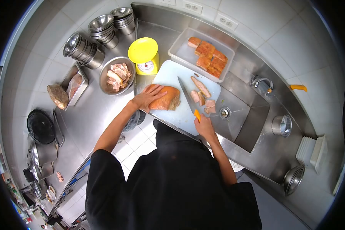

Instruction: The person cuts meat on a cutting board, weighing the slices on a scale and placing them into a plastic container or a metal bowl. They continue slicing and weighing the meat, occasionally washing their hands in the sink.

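Observation:
A large piece of roasted pork (pixel 165 99) with browned skin lies on the left of a white cutting board (pixel 184 119). My left hand (pixel 148 96) rests on its left end, fingers spread over the top. My right hand (pixel 204 125) is wrapped around the orange handle of a kitchen knife (pixel 186 94). The blade points away from me over the board, to the right of the large piece and apart from it. Beyond the blade lie a long strip of pork (pixel 200 86) and several cut chunks (pixel 209 106).
Behind the board stands a plastic tub (pixel 175 51) of browned pork blocks. A yellow scale (pixel 143 51) and a steel bowl (pixel 104 85) of meat slices are at the back left. The sink (pixel 234 123) with its faucet (pixel 262 84) lies to the right. Stacked steel bowls (pixel 100 23) line the wall.

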Available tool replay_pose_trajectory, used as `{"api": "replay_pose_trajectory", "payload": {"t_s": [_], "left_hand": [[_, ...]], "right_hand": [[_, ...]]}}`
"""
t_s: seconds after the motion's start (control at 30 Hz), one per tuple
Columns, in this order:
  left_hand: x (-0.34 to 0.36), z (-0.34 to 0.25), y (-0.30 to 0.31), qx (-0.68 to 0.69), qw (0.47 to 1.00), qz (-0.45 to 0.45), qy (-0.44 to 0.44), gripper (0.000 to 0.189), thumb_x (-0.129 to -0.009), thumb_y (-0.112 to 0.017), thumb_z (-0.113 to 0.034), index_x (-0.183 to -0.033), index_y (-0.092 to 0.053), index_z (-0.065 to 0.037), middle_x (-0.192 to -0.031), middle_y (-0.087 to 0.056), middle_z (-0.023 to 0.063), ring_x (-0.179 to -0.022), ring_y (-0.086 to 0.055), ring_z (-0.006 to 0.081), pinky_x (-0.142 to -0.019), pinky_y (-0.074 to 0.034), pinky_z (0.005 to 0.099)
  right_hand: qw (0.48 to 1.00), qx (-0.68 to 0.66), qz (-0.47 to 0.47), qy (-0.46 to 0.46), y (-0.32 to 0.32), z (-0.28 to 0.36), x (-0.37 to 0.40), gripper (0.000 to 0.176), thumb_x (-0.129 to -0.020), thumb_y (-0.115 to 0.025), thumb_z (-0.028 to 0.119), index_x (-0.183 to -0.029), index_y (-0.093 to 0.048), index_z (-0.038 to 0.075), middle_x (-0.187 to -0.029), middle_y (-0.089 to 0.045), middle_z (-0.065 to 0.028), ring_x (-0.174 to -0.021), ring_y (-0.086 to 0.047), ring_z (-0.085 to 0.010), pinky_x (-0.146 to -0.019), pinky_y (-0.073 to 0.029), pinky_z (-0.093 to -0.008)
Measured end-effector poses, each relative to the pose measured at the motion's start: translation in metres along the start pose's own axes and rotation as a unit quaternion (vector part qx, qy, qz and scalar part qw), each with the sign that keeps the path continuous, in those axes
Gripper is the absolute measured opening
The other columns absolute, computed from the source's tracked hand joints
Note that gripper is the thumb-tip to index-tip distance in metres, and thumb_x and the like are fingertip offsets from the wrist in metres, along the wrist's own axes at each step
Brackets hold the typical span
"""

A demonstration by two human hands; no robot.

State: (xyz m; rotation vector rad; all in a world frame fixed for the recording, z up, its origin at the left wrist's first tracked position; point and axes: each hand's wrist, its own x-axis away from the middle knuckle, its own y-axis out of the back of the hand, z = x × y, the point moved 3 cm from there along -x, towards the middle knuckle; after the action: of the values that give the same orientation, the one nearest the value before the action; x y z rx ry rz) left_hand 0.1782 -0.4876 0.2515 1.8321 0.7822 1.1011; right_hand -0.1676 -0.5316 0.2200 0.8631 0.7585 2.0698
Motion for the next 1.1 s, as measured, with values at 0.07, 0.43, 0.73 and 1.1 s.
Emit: {"api": "replay_pose_trajectory", "payload": {"t_s": [0.07, 0.43, 0.73, 1.1], "left_hand": [[0.001, 0.021, -0.013, 0.008, 0.995, -0.078, 0.067, 0.134, -0.060, -0.090, -0.016, -0.166, -0.008, -0.028, -0.171, -0.012, 0.0129, -0.158, -0.009, 0.0364, -0.125, -0.013, 0.0594], [-0.051, 0.016, -0.075, 0.224, 0.754, -0.354, 0.506, 0.087, -0.089, -0.063, -0.060, -0.153, -0.039, -0.005, -0.141, -0.047, 0.0252, -0.132, -0.041, 0.0448, -0.107, -0.032, 0.0632], [-0.008, 0.031, -0.067, 0.244, 0.770, -0.353, 0.472, 0.066, -0.086, -0.072, -0.059, -0.114, -0.058, -0.002, -0.110, -0.062, 0.0240, -0.100, -0.065, 0.0437, -0.084, -0.052, 0.0517], [0.005, -0.047, -0.091, 0.422, 0.763, -0.231, 0.432, 0.055, -0.087, -0.074, -0.054, -0.089, -0.066, 0.001, -0.077, -0.071, 0.0177, -0.078, -0.071, 0.0357, -0.075, -0.054, 0.0427]], "right_hand": [[1.000, 0.012, -0.002, -0.015, -0.002, -0.003, 0.001, 0.036, -0.098, -0.059, 0.026, -0.113, -0.054, -0.007, -0.086, -0.068, -0.0349, -0.086, -0.068, -0.0527, -0.076, -0.053, -0.0609], [0.993, 0.114, 0.033, -0.027, 0.011, 0.011, 0.011, 0.035, -0.101, -0.058, 0.027, -0.118, -0.052, -0.003, -0.090, -0.070, -0.0306, -0.088, -0.069, -0.0500, -0.078, -0.054, -0.0588], [0.992, 0.124, 0.019, -0.034, 0.034, 0.033, 0.018, 0.038, -0.103, -0.054, 0.030, -0.120, -0.050, -0.005, -0.089, -0.070, -0.0306, -0.087, -0.069, -0.0502, -0.077, -0.054, -0.0595], [0.989, 0.140, 0.009, -0.040, 0.065, 0.094, 0.025, 0.037, -0.104, -0.052, 0.028, -0.114, -0.052, -0.008, -0.084, -0.070, -0.0297, -0.082, -0.070, -0.0487, -0.073, -0.056, -0.0567]]}}
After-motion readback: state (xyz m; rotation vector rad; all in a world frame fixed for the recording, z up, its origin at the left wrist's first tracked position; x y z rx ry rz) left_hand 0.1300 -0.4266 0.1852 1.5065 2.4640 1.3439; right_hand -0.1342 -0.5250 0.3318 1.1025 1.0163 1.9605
